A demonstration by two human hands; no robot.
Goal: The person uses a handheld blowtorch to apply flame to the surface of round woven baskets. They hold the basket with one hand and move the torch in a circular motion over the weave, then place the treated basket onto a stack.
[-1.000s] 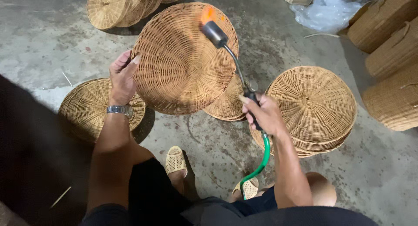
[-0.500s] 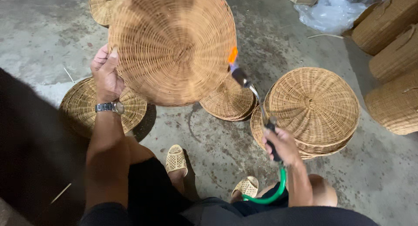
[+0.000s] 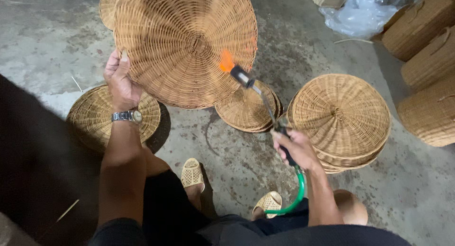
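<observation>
Meanwhile the left hand (image 3: 121,82) gripped the rim of a large round woven rattan tray (image 3: 185,44) held tilted above the concrete floor (image 3: 42,32), the right hand (image 3: 296,148) closed round a green-hosed gas torch (image 3: 246,80) flaming against its weave, singeing seemingly unfinished.

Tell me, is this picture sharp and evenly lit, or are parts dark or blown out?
Head view: mostly sharp; the weave of the big tray in the left hand is crisp. The flame of the torch in the right hand glows saturated orange. The lower left is deep shadow; the plastic bag shows pale glare.
</observation>
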